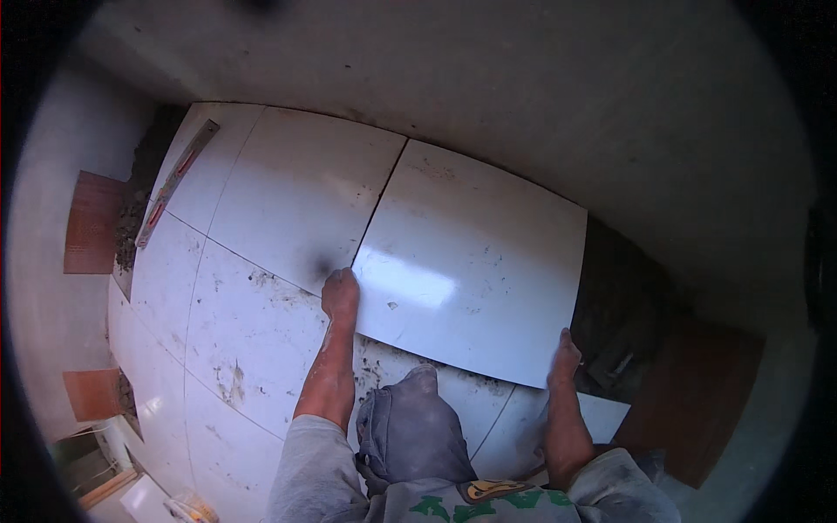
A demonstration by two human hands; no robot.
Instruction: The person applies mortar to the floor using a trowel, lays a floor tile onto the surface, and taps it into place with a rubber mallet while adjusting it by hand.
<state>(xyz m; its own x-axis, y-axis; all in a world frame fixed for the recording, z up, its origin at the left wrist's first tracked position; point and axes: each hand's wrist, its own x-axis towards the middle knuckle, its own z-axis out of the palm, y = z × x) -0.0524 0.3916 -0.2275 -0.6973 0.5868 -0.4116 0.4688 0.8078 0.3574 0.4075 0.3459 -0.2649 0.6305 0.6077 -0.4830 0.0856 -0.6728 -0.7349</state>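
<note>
A large, glossy white floor tile (488,261) lies in front of me, with my two hands at its opposite side edges. My left hand (340,295) is closed at the near left edge, its fingertips hidden. On the right edge, near the corner, my right hand (566,357) grips with the thumb uppermost and the other fingers mostly out of sight. A narrow dark gap parts this tile from the white tile (305,174) to its left. Along its near edge, dark crumbs show on the tiles beside my knee.
A spirit level (177,183) rests on tiles at the far left. Reddish-brown panels (93,222) stand by the left wall, and a larger one (693,401) is at the right. Dark rough ground (615,279) borders the right edge. A grey wall (558,96) rises beyond.
</note>
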